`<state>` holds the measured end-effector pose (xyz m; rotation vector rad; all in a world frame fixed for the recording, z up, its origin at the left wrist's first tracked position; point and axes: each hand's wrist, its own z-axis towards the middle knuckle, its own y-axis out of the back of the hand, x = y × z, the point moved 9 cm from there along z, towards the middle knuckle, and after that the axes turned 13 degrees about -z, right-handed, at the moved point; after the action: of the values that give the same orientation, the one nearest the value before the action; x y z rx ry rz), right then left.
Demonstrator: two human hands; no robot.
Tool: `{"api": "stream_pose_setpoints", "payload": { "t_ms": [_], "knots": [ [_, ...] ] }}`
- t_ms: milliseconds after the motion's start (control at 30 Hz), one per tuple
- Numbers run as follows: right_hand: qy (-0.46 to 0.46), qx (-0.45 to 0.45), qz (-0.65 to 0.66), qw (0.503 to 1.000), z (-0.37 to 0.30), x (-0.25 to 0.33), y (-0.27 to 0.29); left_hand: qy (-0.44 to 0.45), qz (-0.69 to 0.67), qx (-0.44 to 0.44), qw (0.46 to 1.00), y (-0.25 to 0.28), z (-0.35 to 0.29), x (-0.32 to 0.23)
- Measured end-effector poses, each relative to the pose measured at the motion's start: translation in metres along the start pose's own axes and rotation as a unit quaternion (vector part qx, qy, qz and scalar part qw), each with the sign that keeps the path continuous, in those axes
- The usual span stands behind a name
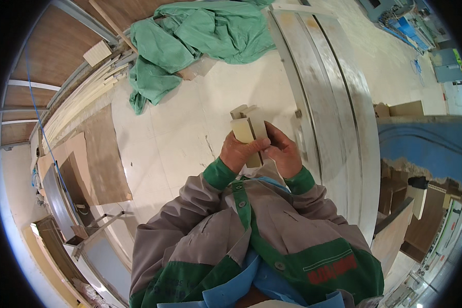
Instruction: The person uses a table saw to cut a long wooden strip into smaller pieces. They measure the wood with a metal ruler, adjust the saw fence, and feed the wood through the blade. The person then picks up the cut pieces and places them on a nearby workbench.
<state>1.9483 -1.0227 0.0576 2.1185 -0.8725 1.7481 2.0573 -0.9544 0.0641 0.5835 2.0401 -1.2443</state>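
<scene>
A person in a grey work jacket (205, 215) with green cuffs holds a small group of pale pieces (243, 131) with both hands, in front of the chest. The pieces are flat and blocky, and they stand more or less upright, side by side, with a narrow dark gap between two of them. The left hand (235, 154) is closed around the lower left part of the pieces, and its thumb lies across their front. The right hand (285, 156) is closed at their right side, with its fingertips near the left thumb. How many pieces there are, I cannot tell exactly, because the fingers cover a part.

The pieces are above the light tiled floor (182, 141), to the left of a long desk (339, 128). This desk has a whitish, worn top with dark lines along its length. Beyond the hands, a crumpled green cloth (205, 36) lies near the far end of the desk. On the left side, many long pale strips (82, 100) lie together, and near to them a brown sheet (108, 154) is flat on the floor. A thin blue cord (36, 110) hangs at the far left. On the right, past the desk, there are wooden boards (395, 226).
</scene>
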Motion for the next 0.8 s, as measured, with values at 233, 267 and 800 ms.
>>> {"api": "stream_pose_setpoints", "payload": {
  "t_ms": [233, 267, 800],
  "knots": [
    [0.024, 0.034, 0.019, 0.999, 0.209, 0.048, 0.032, -0.016, 0.058, 0.016, 0.998, 0.031, 0.172, -0.106],
    [0.03, 0.041, 0.041, 0.998, 0.239, 0.061, 0.038, -0.005, 0.062, 0.008, 0.998, 0.033, 0.197, -0.123],
    [0.122, -0.225, -0.103, 0.961, 0.594, 0.222, 0.146, -0.069, -0.111, -0.002, 0.991, 0.104, 0.581, -0.352]
  ]
}}
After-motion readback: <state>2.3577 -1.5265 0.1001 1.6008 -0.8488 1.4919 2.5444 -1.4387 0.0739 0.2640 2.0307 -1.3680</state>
